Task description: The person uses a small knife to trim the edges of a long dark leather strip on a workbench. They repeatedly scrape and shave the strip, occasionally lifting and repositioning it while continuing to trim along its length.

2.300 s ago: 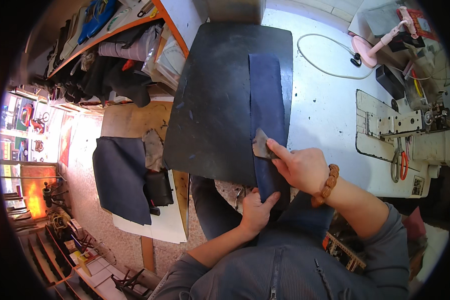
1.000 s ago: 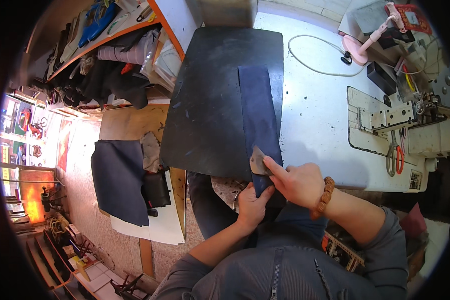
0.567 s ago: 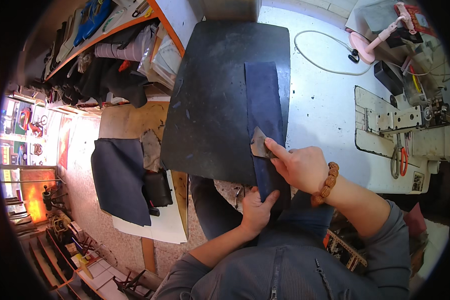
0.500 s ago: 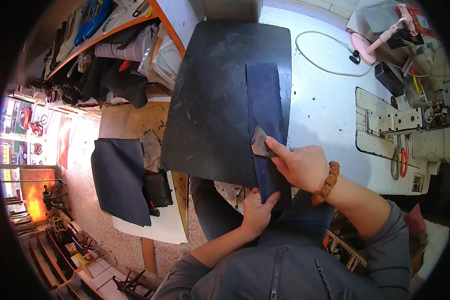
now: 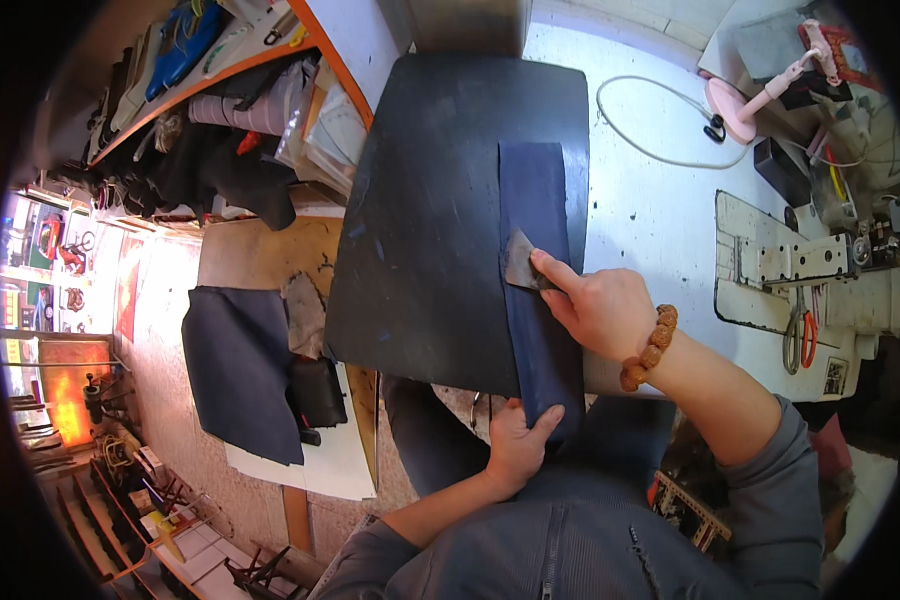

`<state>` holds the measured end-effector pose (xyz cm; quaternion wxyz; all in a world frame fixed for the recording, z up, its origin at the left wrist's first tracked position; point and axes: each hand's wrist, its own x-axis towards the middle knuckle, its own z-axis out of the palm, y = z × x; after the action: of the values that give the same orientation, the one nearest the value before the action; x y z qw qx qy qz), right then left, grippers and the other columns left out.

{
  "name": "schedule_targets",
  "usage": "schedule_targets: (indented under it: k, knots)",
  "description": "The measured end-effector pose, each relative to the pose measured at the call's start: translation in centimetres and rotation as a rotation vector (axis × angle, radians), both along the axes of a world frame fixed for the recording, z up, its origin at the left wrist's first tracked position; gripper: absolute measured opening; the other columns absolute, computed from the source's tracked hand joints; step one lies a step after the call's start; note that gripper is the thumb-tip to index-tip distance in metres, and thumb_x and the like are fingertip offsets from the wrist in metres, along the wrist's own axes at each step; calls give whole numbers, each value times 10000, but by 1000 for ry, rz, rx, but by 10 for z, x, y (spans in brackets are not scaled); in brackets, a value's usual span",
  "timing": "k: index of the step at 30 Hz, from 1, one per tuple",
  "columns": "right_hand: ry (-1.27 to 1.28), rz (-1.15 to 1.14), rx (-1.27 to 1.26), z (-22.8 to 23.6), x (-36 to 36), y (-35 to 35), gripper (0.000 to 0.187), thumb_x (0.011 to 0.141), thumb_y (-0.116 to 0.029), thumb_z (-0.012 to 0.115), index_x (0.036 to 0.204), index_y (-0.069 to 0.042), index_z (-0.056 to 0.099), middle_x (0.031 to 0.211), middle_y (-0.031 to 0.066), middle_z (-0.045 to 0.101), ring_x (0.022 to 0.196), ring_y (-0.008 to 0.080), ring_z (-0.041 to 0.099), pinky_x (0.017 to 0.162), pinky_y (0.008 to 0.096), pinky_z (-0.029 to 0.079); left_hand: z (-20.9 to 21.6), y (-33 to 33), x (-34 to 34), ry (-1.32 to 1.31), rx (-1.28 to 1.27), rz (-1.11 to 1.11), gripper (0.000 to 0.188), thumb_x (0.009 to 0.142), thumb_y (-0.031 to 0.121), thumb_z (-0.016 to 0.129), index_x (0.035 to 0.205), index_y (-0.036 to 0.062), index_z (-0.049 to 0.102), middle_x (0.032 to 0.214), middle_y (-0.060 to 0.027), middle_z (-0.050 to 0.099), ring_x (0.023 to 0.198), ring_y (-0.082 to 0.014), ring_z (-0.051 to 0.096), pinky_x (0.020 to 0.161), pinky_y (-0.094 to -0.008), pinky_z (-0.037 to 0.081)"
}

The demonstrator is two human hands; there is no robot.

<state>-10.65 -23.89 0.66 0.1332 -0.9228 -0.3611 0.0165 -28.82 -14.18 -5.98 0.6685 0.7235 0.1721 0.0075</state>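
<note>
A long dark blue strip, leather by its look [image 5: 533,195], lies lengthwise on a black board [image 5: 420,210], its near end hanging over the board's front edge. My left hand [image 5: 519,440] grips that near end, thumb on top and fingers curled underneath. In my right hand [image 5: 605,308] is a flat grey blade like a skiving knife [image 5: 520,262]. The index finger presses on the blade, which rests on the strip's left edge around its middle. Part of the blade is hidden under the fingers.
A dark blue sheet [image 5: 235,365] and a black case [image 5: 317,390] lie on a lower surface at left. On the white table at right are a sewing machine [image 5: 800,252], orange-handled scissors [image 5: 806,338] and a pink lamp stand [image 5: 732,110]. A crowded shelf [image 5: 210,75] stands at upper left.
My right hand has moved the blade farther away from me along the strip's left edge. The left hand keeps hold of the near end. The whole view has shifted slightly.
</note>
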Motion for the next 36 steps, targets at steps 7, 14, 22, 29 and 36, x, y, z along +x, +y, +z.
schedule_targets:
  k: [7, 14, 22, 29, 36]
  knots:
    - [-179, -55, 23, 1, 32, 26, 355, 905, -260, 537, 1237, -136, 540, 553, 59, 599, 492, 273, 595, 462, 401, 450, -5, -4, 1, 17, -240, 29, 200, 881, 173, 659, 931, -19, 682, 903, -98, 657, 851, -185, 581, 781, -300, 457]
    - [-73, 67, 54, 3, -63, -30, 436, 856, -274, 608, 1275, -186, 525, 562, 53, 591, 436, 257, 561, 414, 378, 427, -8, 5, -30, 155, -232, -163, 304, 874, 178, 658, 1084, -39, 624, 1055, -54, 646, 926, -115, 584, 848, -271, 457]
    - [-95, 42, 90, -3, -107, -50, 446, 835, -272, 632, 1265, -193, 545, 528, 43, 547, 404, 241, 535, 392, 368, 420, 1, -7, -6, 181, -686, -3, 246, 884, 93, 631, 1103, -16, 606, 998, -43, 650, 899, -100, 597, 803, -247, 486]
    - [-36, 110, 30, 7, -114, -53, 425, 846, -286, 613, 1249, -168, 548, 519, 36, 561, 412, 233, 555, 381, 366, 414, -11, -18, 0, 15, -508, 105, 164, 903, 71, 617, 1047, -4, 638, 966, -30, 642, 861, -98, 580, 781, -251, 474]
    - [1, 127, 15, 5, -88, -46, 489, 799, -244, 660, 1272, -193, 548, 515, 25, 531, 396, 232, 521, 380, 360, 383, -10, -12, 1, -30, -409, 39, 130, 893, 90, 643, 978, -6, 662, 968, -39, 632, 858, -95, 568, 768, -252, 464]
